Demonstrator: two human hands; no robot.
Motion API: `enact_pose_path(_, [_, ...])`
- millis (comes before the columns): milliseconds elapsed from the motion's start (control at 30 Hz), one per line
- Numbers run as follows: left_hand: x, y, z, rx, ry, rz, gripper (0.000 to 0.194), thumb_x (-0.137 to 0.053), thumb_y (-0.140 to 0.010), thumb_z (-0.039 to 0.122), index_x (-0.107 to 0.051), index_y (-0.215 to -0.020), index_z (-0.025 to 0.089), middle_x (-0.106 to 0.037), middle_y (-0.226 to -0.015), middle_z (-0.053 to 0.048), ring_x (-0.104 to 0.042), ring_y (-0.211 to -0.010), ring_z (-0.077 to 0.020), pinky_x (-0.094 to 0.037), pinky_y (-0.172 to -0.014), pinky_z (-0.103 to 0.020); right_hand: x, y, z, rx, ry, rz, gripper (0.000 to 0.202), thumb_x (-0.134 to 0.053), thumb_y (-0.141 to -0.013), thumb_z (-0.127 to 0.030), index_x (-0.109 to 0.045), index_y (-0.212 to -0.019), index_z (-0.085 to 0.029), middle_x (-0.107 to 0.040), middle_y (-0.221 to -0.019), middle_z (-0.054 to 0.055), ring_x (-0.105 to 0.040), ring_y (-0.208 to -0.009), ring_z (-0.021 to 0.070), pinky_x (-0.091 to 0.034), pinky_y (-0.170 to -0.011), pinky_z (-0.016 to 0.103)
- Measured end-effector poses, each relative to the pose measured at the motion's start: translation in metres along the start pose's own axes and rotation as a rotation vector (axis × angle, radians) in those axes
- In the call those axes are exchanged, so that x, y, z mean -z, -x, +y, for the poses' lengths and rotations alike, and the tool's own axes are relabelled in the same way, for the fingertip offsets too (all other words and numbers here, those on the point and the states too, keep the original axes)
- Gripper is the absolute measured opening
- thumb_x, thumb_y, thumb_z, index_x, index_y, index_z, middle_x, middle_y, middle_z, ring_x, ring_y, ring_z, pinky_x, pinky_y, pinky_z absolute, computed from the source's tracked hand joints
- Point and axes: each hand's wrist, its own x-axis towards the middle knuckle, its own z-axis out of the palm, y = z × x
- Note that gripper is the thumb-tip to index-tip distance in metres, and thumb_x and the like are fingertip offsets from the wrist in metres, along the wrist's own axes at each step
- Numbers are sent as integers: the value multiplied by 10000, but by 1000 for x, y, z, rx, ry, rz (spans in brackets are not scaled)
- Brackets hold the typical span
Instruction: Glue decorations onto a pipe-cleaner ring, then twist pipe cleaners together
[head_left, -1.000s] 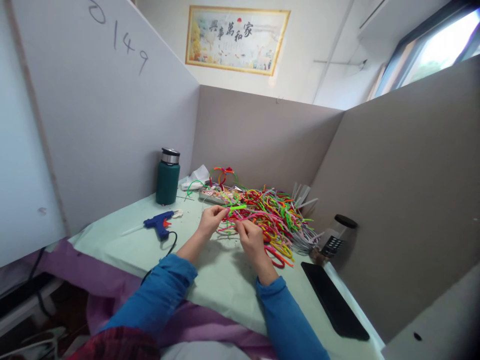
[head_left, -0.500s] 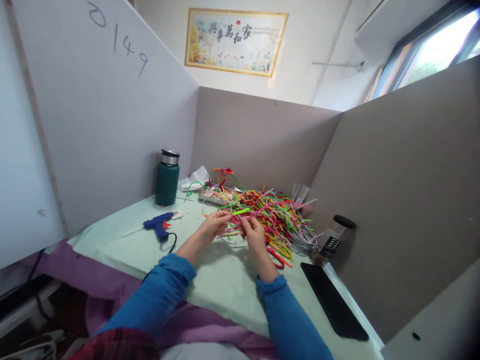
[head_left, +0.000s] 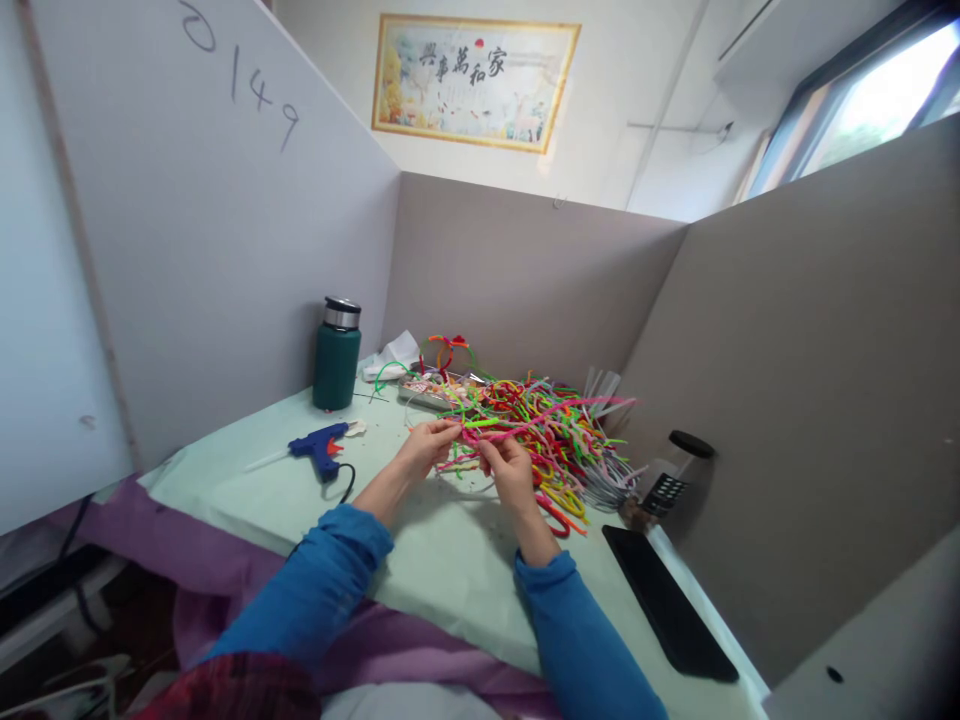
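Observation:
Between my two hands runs a pink pipe cleaner (head_left: 551, 411), its long end reaching out to the right over the pile. My left hand (head_left: 429, 446) is closed, thumb and fingers pinching the pink strand. Close by on the right, my right hand (head_left: 508, 470) pinches the same strand, fingertips a short gap from the left ones. A yellow-green piece (head_left: 482, 423) shows just beyond the fingertips; whether it is joined to the pink one I cannot tell. Behind the hands spreads a heap of many-coloured pipe cleaners (head_left: 570, 440).
A blue glue gun (head_left: 321, 450) lies on the left, its cord running toward me. Behind it stands a green bottle (head_left: 337, 355). A metal tray (head_left: 424, 397) with small pieces sits at the back. To the right are a clear jar (head_left: 670, 475) and a black flat object (head_left: 667, 600).
The pink pipe cleaner's long end now stretches out further to the right above the pile. Both hands stay in nearly the same place, still pinching.

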Motion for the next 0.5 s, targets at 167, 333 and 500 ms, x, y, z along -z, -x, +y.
enact_pose_path(167, [-1,0,1,8,-47,110,395,-773,-562,433,-592,-722,121,-311,-410,105,-179,-342,-9,-66,-384,-219,0,3,6,53,171,-32,230,-617,-769,-392,-657,-822,-171,-546,-557,-29,-475,-485,99,-358,-458,216])
enact_pose_path(333, [-5,1,2,6,-46,98,378,-761,-573,421,-579,-725,127,-336,-413,101,-196,-334,-10,-81,-377,-216,1,3,7,109,243,25,243,-595,-785,-410,-663,-795,-177,-580,-570,-17,-485,-471,106,-368,-456,221])
enact_pose_path(500, [-6,1,3,-4,-49,124,337,-747,-577,375,-560,-707,127,-440,-465,70,-220,-330,-3,-97,-369,-210,2,3,8,124,304,89,259,-594,-791,-418,-663,-747,-172,-528,-490,-32,-480,-450,112,-371,-458,223])
